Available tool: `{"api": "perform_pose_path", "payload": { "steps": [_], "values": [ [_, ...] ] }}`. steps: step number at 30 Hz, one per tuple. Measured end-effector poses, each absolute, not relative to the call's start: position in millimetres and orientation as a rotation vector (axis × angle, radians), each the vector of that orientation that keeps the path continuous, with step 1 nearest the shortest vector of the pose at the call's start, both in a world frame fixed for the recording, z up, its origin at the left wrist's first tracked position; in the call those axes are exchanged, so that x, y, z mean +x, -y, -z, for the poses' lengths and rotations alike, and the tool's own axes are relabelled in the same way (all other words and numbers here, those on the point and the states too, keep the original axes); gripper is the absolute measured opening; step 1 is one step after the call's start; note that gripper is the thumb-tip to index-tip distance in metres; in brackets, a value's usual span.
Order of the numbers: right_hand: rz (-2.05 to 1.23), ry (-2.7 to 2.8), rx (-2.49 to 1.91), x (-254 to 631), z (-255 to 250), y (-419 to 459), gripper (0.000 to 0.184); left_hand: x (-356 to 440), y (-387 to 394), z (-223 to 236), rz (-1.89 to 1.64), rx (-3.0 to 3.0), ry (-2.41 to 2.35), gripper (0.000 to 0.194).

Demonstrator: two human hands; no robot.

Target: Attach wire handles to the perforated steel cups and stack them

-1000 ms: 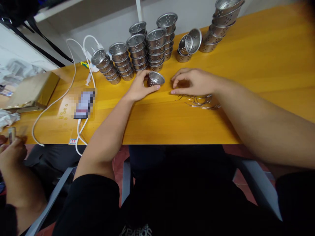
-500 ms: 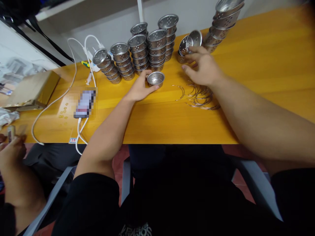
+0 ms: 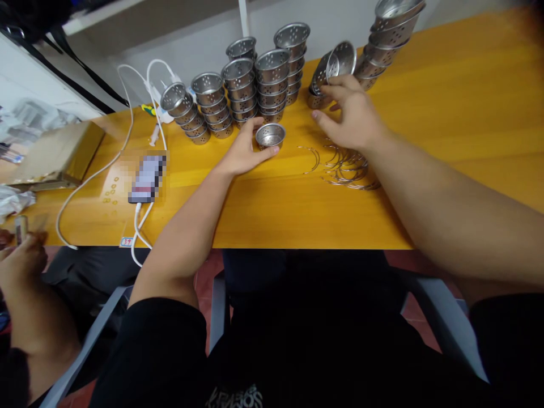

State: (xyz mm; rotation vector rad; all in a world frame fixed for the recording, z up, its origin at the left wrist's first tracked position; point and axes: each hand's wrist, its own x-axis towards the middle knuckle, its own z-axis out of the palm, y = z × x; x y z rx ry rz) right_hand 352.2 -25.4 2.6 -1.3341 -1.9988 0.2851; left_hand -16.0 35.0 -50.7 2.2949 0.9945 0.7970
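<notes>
My left hand [image 3: 243, 152] lies on the yellow table [image 3: 446, 113], fingers curled round a single small perforated metal cup [image 3: 270, 135] that stands upright. My right hand [image 3: 353, 116] is stretched to the back of the table. Its fingers close on a tilted perforated cup [image 3: 343, 58] that leans on a short pile of the same cups [image 3: 319, 79]. A heap of thin curved wire rings [image 3: 346, 167] lies just below my right wrist, and one loose wire arc [image 3: 312, 158] lies to their left.
Several stacks of perforated cups [image 3: 255, 79] stand at the back, with a taller leaning stack [image 3: 389, 34] to the right. A phone [image 3: 147, 178] on a white cable [image 3: 91, 178] and a cardboard box [image 3: 55, 156] lie left. Another person's hand [image 3: 21, 263] shows at bottom left.
My right hand left the wire rings and reached back to the tilted cup, which now sits slightly higher. The cup under my left hand went from tilted to upright.
</notes>
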Motion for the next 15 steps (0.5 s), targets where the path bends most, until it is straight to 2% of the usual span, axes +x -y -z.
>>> {"api": "perform_pose_path", "payload": {
  "steps": [10, 15],
  "values": [
    [-0.459, 2.025, -0.898, 313.3, -15.6, 69.7, 0.078, 3.0, -21.1, 28.6, -1.077, 2.418, -0.958, 0.142],
    [-0.626, 2.115, -0.686, 289.7, -9.8, 87.5, 0.07, 2.8, -18.7, 23.8, -1.034, 2.497, -0.841, 0.123]
  ]
}}
